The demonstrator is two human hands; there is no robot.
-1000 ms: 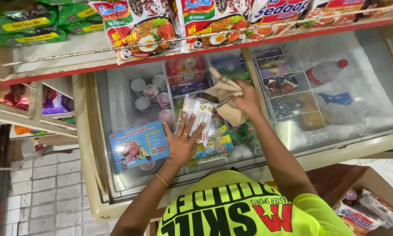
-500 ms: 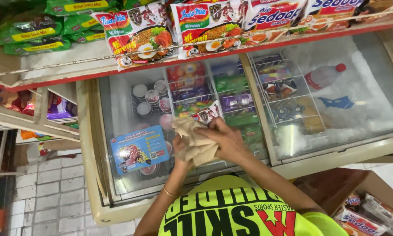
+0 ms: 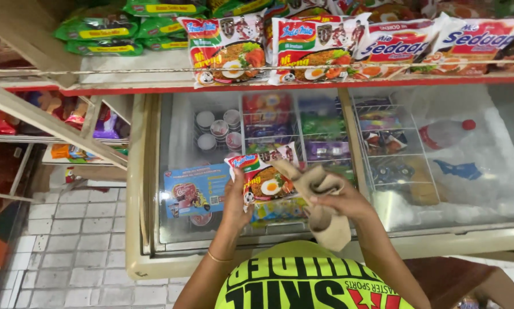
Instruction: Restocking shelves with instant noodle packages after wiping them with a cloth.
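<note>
A: Shelves [image 3: 16,137] at 9 o'clock hold snack packs. What's in the hands?
B: Left hand [image 3: 237,197] grips 1 noodle packet [image 3: 264,174] above the chest freezer's glass lid [image 3: 182,143]. Right hand [image 3: 340,197], toward 3 o'clock, is clenched around a tan cloth [image 3: 325,220].
A: Risk?
B: I'd judge the packet could slip onto the lid, since only its left edge is pinched; the dangling cloth might snag.

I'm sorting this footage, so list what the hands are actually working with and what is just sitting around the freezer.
In hand:
left hand holding a noodle packet
right hand gripping a beige cloth
glass freezer lid under both

Lying about:
noodle packets on the shelf
plastic bottle with red cap
round cups in the freezer
blue sticker
</note>
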